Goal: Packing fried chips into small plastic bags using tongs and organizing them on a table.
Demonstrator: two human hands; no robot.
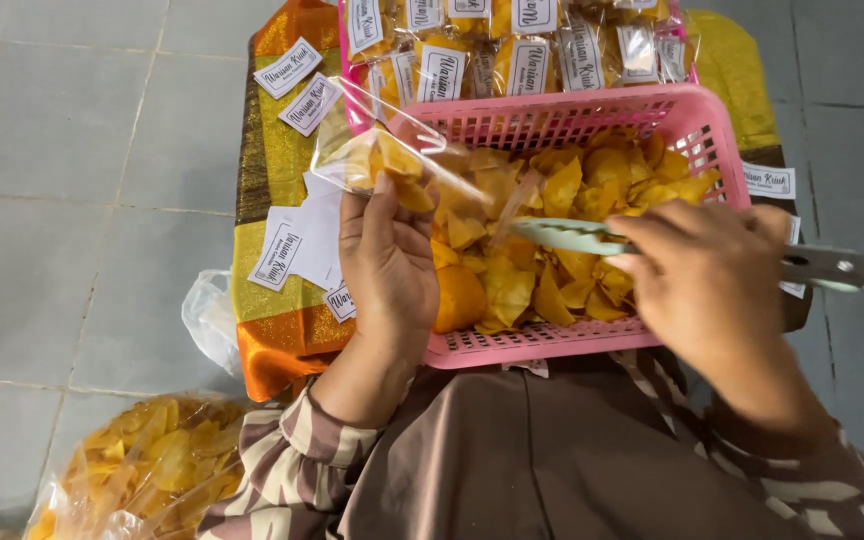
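Note:
My left hand (389, 262) holds a small clear plastic bag (377, 140) with a few yellow chips inside, its mouth facing the basket. My right hand (709, 280) grips pale green tongs (564, 235) whose tips reach left over the chips toward the bag. Below both hands a pink plastic basket (562, 112) is full of loose yellow chips (592, 185).
Behind the pink basket, another basket holds several packed chip bags with white labels (527, 60). Loose white paper labels (290, 250) lie on an orange and gold cloth (272, 160). A large clear bag of chips (152, 460) rests on the grey tiled floor at lower left.

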